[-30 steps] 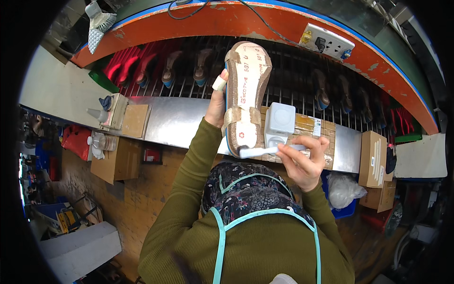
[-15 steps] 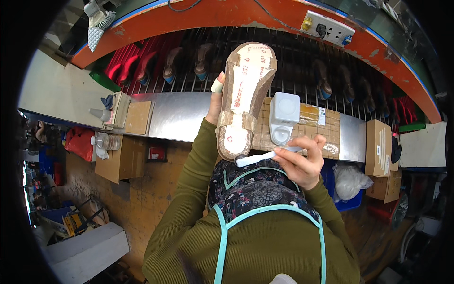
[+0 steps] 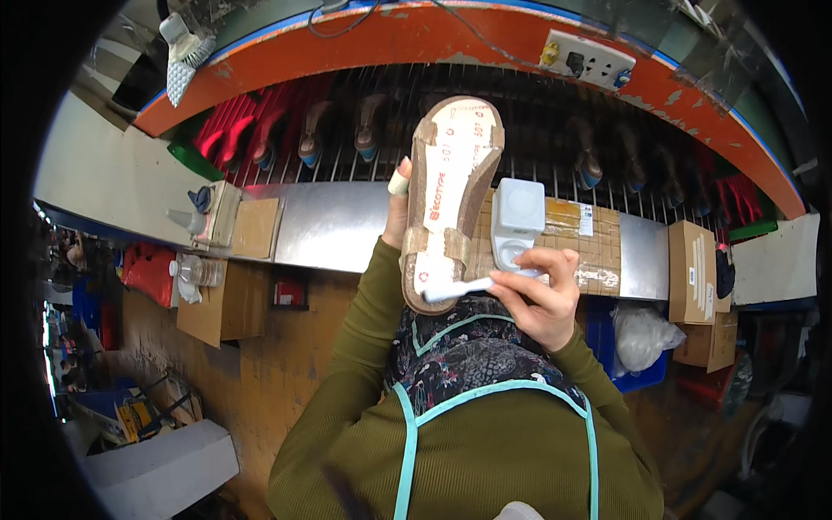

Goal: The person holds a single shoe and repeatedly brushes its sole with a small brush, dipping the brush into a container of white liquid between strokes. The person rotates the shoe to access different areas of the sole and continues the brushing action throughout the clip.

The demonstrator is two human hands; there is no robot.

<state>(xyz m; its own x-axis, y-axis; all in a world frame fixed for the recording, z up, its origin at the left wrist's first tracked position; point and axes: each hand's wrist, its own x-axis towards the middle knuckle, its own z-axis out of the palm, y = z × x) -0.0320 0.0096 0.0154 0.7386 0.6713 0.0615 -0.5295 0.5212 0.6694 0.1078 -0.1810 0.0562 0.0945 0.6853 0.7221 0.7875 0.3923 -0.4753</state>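
Note:
My left hand [image 3: 396, 212], its thumb wrapped in a pale cover, grips an upturned shoe [image 3: 446, 191] by its left side. Most of the fingers are hidden behind it. The shoe's underside is a white board with red print, edged in brown, with strap ends folded over it. Between the fingers of my right hand [image 3: 548, 302] is a slim white brush [image 3: 472, 284] like a toothbrush. Its head rests against the heel end of the underside. Just beyond that hand stands a white container [image 3: 520, 208] with a small round cup at its front.
Beneath the container lies a taped cardboard piece [image 3: 598, 256] on a metal ledge [image 3: 321, 230]. Behind it, several shoes [image 3: 368, 126] sit on a rod conveyor [image 3: 520, 104] under an orange arch [image 3: 433, 39]. Cardboard boxes [image 3: 221, 299] flank the ledge; a blue bin [image 3: 646, 377] is at right.
The brush head has moved from the heel's near edge up onto the underside of the heel. The shoe sits slightly lower in view, and my right hand has shifted a little left.

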